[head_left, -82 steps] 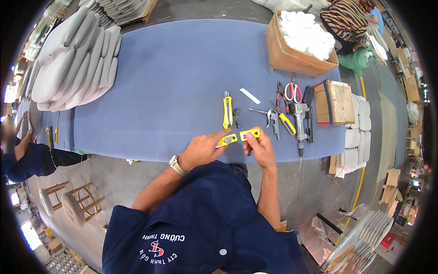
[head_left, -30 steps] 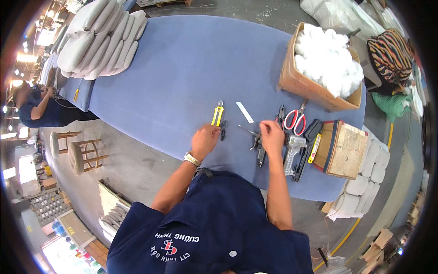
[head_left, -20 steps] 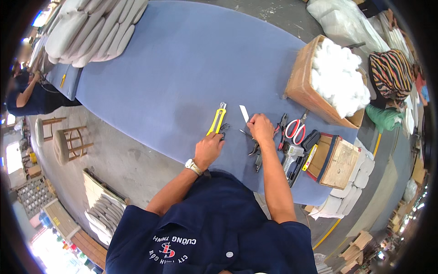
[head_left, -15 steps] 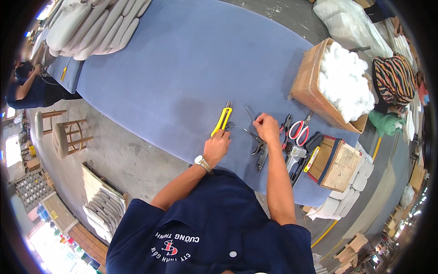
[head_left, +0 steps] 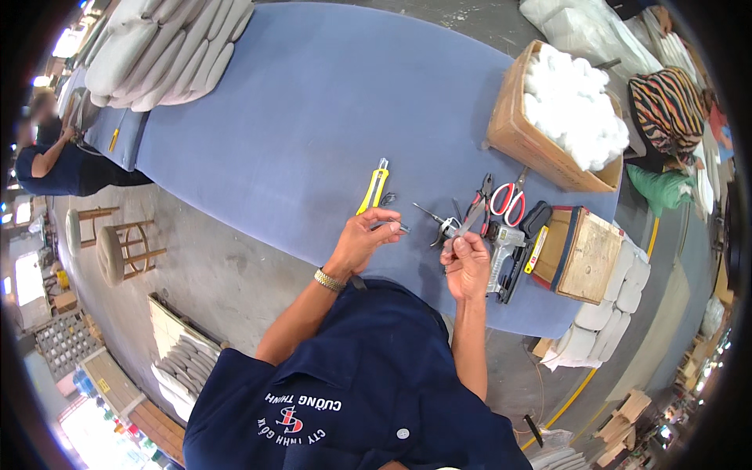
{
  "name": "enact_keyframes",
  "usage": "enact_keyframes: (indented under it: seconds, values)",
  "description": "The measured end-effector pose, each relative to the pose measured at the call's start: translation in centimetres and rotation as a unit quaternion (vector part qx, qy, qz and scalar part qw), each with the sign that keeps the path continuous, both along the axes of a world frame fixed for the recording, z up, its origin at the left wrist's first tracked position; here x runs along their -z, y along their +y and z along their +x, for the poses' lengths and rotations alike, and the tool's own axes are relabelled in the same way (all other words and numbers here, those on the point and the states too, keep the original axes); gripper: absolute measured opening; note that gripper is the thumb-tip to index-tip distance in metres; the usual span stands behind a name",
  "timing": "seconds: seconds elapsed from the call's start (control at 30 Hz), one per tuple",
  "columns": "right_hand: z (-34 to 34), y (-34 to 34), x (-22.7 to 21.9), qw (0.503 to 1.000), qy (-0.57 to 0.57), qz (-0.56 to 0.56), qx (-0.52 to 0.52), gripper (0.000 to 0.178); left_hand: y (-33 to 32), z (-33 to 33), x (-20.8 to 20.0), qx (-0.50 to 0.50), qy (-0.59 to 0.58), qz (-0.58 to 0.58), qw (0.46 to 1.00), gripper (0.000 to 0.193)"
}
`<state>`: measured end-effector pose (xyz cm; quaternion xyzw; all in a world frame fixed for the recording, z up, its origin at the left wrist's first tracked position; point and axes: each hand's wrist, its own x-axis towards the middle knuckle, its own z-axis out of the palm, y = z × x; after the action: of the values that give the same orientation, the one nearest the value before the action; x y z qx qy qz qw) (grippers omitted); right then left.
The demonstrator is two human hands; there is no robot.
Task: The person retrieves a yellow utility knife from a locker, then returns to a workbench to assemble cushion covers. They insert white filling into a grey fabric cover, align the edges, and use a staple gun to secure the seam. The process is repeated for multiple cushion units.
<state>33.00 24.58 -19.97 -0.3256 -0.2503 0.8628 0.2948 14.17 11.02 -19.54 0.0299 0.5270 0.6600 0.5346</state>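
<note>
Head: blade [head_left: 471,222] in right grip [head_left: 469,268]

I wear a navy-blue shirt [head_left: 352,368] with short sleeves [head_left: 222,388], its left side marked by a red-and-white emblem [head_left: 291,423] with white lettering [head_left: 311,404] around it; a pale round button [head_left: 403,433] dots the front, and a gold-toned, linked metal band [head_left: 329,280] sits just behind my left grip [head_left: 366,239].
</note>
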Motion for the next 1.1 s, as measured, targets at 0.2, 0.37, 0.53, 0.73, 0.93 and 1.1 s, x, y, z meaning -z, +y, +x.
enact_keyframes:
  seconds: [0.2, 0.37, 0.53, 0.73, 0.93, 1.1]
  values:
    - [-1.5, -0.2, -3.0, 0.998, 0.012, 0.06, -0.033, 0.012, 0.4, 1.3, -4.2, 0.038, 0.095, 0.025, 0.994, 0.039]
    - [-2.7, -0.4, -5.0, 0.992, -0.057, 0.108, -0.029, 0.012, 0.1, 2.0, -5.7, 0.104, 0.304, 0.042, 0.946, 0.056]
    - [-2.4, -0.1, -4.5, 0.979, -0.057, 0.172, -0.088, 0.012, -0.2, 1.8, -6.2, 0.137, 0.348, 0.03, 0.927, 0.063]
    - [-3.1, -0.1, -4.7, 0.962, -0.116, 0.224, -0.104, 0.012, -0.5, 1.7, -6.4, 0.158, 0.341, 0.035, 0.926, 0.067]
    - [-3.2, 0.0, -5.1, 0.963, -0.111, 0.219, -0.111, 0.01, -0.4, 1.3, -6.4, 0.167, 0.322, 0.055, 0.93, 0.069]
    - [-3.2, 0.0, -5.2, 0.947, -0.126, 0.271, -0.12, 0.011, -0.3, 0.8, -6.7, 0.184, 0.324, 0.059, 0.926, 0.07]
